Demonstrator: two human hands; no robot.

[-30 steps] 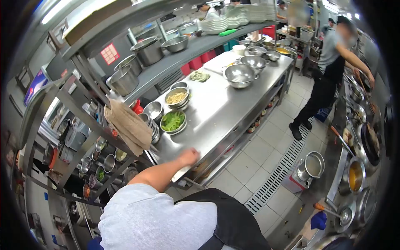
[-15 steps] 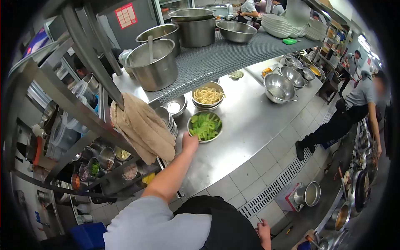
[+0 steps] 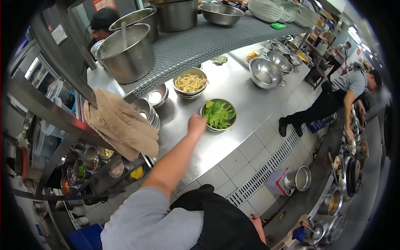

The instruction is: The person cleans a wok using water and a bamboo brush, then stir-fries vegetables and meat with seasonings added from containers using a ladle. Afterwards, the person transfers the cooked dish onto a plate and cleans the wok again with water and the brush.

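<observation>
My left hand (image 3: 197, 125) grips the near left rim of a round steel bowl (image 3: 216, 129), fingers closed on its edge. Green leafy vegetables (image 3: 218, 113) fill the bowl, which stands on the steel counter (image 3: 200, 154). Just behind it, noodles (image 3: 191, 83) lie in another steel bowl on top of a stack. My right hand (image 3: 256, 223) hangs low beside my black apron, away from the counter; its fingers show too little to tell what they do.
A towel (image 3: 121, 125) hangs over the frame at left. Steel pots (image 3: 129, 58) and plates (image 3: 264, 10) stand on the raised shelf. Beyond the bowls is a colander (image 3: 266, 73). Ingredient tubs sit below left. A co-worker (image 3: 354, 87) leans over the stove at right.
The bowl of greens, with my left hand on its rim, has shifted right along the counter, away from the noodle bowls. My view has turned, and the co-worker at right leans further over the stove.
</observation>
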